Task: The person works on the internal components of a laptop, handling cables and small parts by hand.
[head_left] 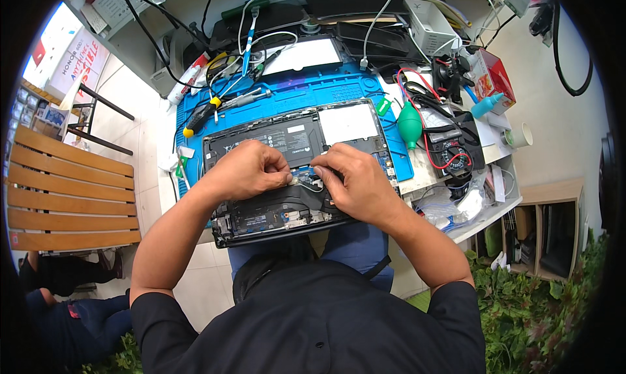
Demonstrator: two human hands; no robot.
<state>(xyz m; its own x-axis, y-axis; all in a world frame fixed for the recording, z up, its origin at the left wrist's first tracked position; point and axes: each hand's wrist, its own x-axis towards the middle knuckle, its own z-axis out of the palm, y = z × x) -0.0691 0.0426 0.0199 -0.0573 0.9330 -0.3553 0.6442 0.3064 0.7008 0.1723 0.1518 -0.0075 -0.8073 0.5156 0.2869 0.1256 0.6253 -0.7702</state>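
An opened laptop [251,221] lies tilted across the near edge of the bench, its inner parts bare. Its black battery [297,141] fills the far middle, beside a white rectangular panel [349,122]. My left hand [253,170] is pinched at the middle of the laptop, just below the battery; whatever is between the fingertips is too small to make out. Opposite it, my right hand [355,178] curls its thumb and fingers together over the same spot, and its fingertips are partly hidden. A thin grey cable [312,186] loops between the two hands.
A blue repair mat [287,93] lies under the laptop. Screwdrivers [202,116] rest at the far left. To the right are a green air blower [409,125], a multimeter [456,155] with red leads and a blue bottle [487,104]. A slatted wooden bench [72,188] stands left.
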